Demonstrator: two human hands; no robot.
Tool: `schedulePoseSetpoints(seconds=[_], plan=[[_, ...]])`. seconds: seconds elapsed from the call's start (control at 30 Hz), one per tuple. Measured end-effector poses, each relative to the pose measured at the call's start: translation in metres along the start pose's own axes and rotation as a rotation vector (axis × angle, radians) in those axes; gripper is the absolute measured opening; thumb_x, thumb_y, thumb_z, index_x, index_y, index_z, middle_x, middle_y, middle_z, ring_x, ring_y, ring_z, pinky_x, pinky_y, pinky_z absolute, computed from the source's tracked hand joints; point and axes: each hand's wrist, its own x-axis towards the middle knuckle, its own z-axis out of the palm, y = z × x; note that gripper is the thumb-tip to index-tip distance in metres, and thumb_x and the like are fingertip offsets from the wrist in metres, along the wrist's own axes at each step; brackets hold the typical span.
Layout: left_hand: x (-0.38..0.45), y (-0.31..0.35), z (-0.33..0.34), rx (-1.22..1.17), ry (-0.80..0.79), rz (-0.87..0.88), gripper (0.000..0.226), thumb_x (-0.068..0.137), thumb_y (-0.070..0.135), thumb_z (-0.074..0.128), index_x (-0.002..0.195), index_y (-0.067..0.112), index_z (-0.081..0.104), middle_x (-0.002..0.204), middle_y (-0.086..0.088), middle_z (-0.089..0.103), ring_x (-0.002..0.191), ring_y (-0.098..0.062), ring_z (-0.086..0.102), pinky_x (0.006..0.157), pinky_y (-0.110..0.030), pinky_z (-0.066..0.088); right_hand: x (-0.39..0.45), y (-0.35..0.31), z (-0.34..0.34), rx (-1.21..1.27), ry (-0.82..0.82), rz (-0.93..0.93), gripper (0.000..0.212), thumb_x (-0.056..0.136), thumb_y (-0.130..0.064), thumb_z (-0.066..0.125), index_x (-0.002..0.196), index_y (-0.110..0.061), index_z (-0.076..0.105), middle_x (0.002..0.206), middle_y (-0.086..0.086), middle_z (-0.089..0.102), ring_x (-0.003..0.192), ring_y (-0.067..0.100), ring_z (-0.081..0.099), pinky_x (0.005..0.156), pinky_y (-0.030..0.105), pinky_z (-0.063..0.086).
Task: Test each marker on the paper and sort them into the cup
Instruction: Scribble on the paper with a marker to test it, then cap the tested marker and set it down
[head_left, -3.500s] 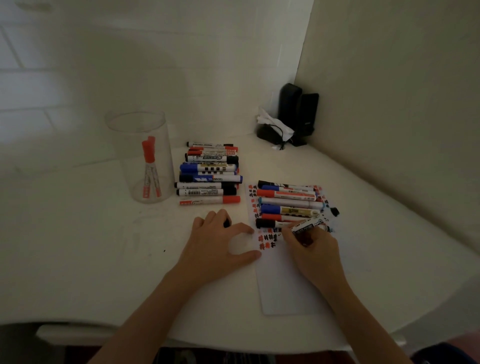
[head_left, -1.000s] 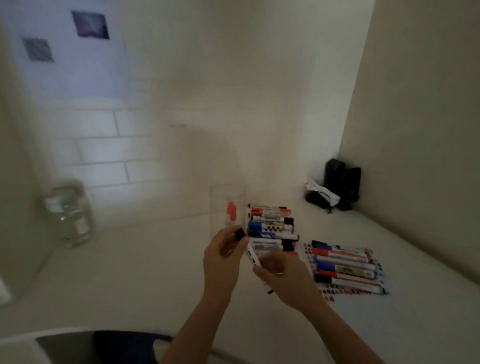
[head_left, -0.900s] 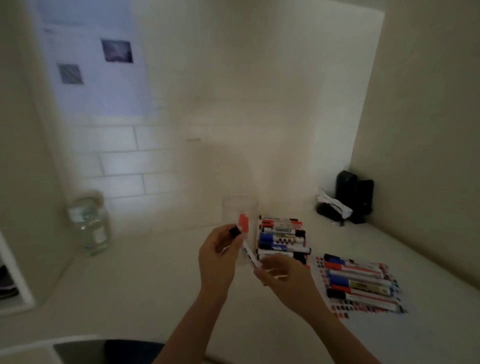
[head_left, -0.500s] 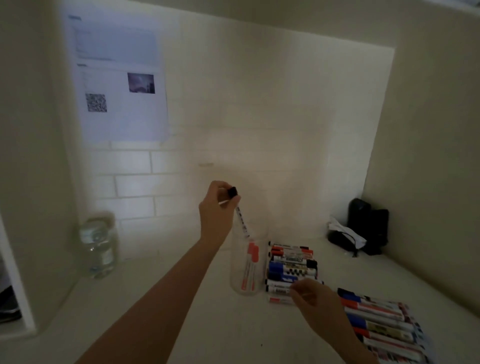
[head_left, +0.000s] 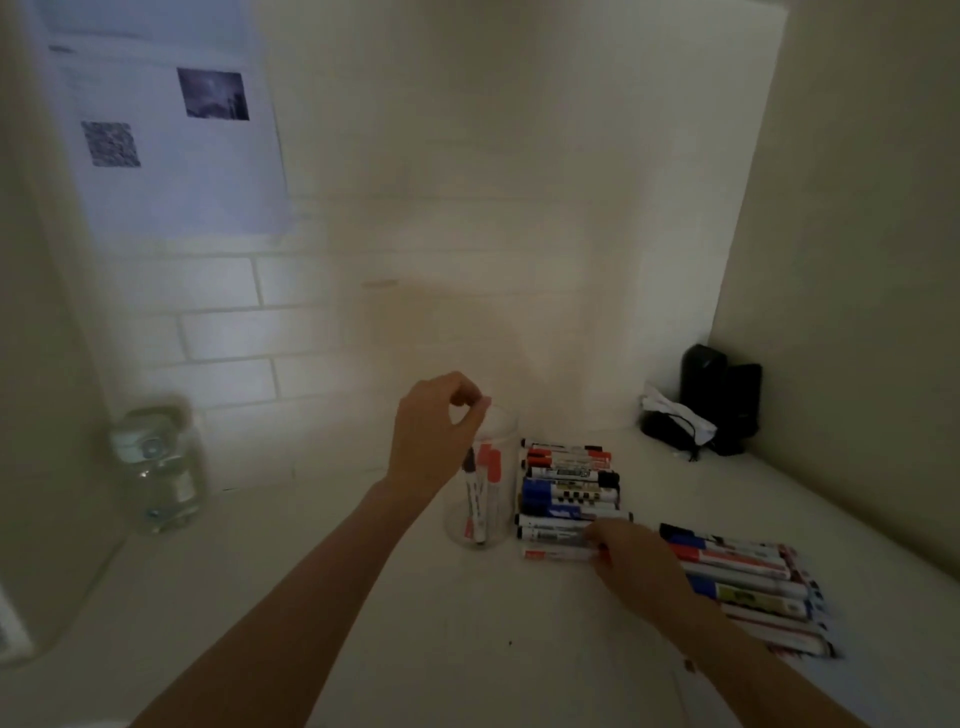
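Observation:
The clear cup (head_left: 506, 467) stands upright on the white desk and holds two red-capped markers (head_left: 492, 467) and a black-capped marker (head_left: 470, 488). My left hand (head_left: 431, 436) hovers over the cup's rim, fingers loosely curled with nothing in them. To the right of the cup lies a stack of markers (head_left: 569, 486). The fingertips of my right hand (head_left: 636, 564) rest on the near end of that stack; no marker is lifted. More markers (head_left: 737, 577) lie in a row on the scribbled paper (head_left: 810, 691) at the right.
A clear water jar (head_left: 156, 467) stands at the left by the brick wall. Black items (head_left: 722, 400) with a white wad (head_left: 675, 415) fill the back right corner. A printed sheet (head_left: 171, 140) hangs on the wall.
My left hand lowered the black-capped marker into the cup and let go of it. My right hand moved forward onto the stack beside the cup. The camera view tilted upward.

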Motion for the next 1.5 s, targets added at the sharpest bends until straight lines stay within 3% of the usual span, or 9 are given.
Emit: schedulePoseSetpoints(seconds=[0.13,0.3,0.43,0.5,0.6,0.8,1.0,1.2,1.5], plan=[[-0.044,0.023,0.007,-0.093,-0.056,0.064,0.009,0.085,0.024,0.066,0.078,0.020,0.061,0.072,0.017,0.056,0.070,-0.001,0.053,0.066,-0.017,0.044,0.008,0.003,0.010,-0.113,-0.035,-0.023,0.028,0.096,-0.035,0.048,0.121,-0.025,0.056,0.122,-0.002,0.060,0.110,0.013,0.055,0.094,0.025,0.044],[-0.113,0.006,0.043,-0.192,-0.233,-0.109,0.010,0.085,0.026,0.065,0.076,0.023,0.060,0.072,0.012,0.061,0.067,-0.007,0.057,0.063,-0.014,0.045,0.002,-0.002,0.012,-0.266,-0.113,-0.034,0.032,0.098,-0.038,0.044,0.124,-0.024,0.056,0.128,0.001,0.052,0.121,0.019,0.043,0.104,0.034,0.032],[-0.138,0.003,0.061,-0.246,-0.258,-0.225,0.013,0.085,0.018,0.070,0.077,0.023,0.061,0.071,0.012,0.062,0.070,-0.005,0.059,0.060,-0.011,0.045,-0.023,-0.002,-0.019,0.274,0.135,0.097,0.013,0.092,-0.034,0.058,0.097,-0.022,0.063,0.079,-0.011,0.065,0.064,0.001,0.057,0.058,0.010,0.042],[-0.142,0.009,0.067,-0.268,-0.274,-0.248,0.009,0.086,0.018,0.069,0.080,0.022,0.063,0.074,0.012,0.062,0.073,-0.003,0.058,0.063,-0.011,0.045,-0.042,0.001,-0.036,0.595,0.232,0.246,0.009,0.090,-0.027,0.062,0.084,-0.021,0.060,0.062,-0.011,0.065,0.048,0.004,0.054,0.045,0.015,0.043],[-0.145,0.024,0.080,-0.304,-0.310,-0.212,0.005,0.091,0.020,0.062,0.095,0.020,0.065,0.088,0.008,0.063,0.081,-0.005,0.057,0.071,-0.012,0.046,-0.070,0.011,-0.044,0.980,0.189,0.456,0.007,0.089,-0.016,0.064,0.086,-0.011,0.066,0.069,0.005,0.070,0.061,0.021,0.060,0.054,0.031,0.050],[-0.150,0.072,0.102,-0.223,-0.643,0.051,0.031,0.100,0.040,0.041,0.122,0.025,0.054,0.114,0.009,0.055,0.100,-0.002,0.047,0.085,-0.010,0.035,-0.097,0.019,-0.035,1.246,0.067,0.478,0.012,0.089,-0.015,0.065,0.091,-0.004,0.069,0.069,0.011,0.064,0.058,0.017,0.052,0.055,0.031,0.043],[-0.152,0.091,0.111,-0.231,-0.751,0.023,0.031,0.104,0.034,0.030,0.114,0.017,0.054,0.099,0.009,0.049,0.084,-0.003,0.044,0.074,-0.007,0.031,-0.101,0.020,-0.034,1.126,0.132,0.376,0.027,0.091,-0.026,0.060,0.080,-0.003,0.068,0.062,0.009,0.062,0.053,0.017,0.055,0.052,0.027,0.047],[-0.149,0.095,0.100,-0.368,-0.834,0.034,0.016,0.103,0.036,0.033,0.100,0.028,0.047,0.078,0.012,0.054,0.059,0.000,0.047,0.058,-0.012,0.037,-0.110,0.024,-0.038,1.181,0.109,0.248,0.021,0.092,-0.026,0.058,0.089,-0.007,0.069,0.067,0.009,0.064,0.059,0.020,0.057,0.058,0.030,0.050],[-0.147,0.102,0.106,-0.444,-0.821,0.029,0.018,0.095,0.036,0.053,0.112,0.030,0.054,0.064,0.020,0.054,0.053,0.001,0.051,0.056,-0.009,0.039,-0.123,0.044,-0.050,1.338,0.060,0.170,0.020,0.086,-0.021,0.059,0.097,-0.005,0.064,0.080,0.016,0.065,0.068,0.020,0.060,0.064,0.027,0.052]])
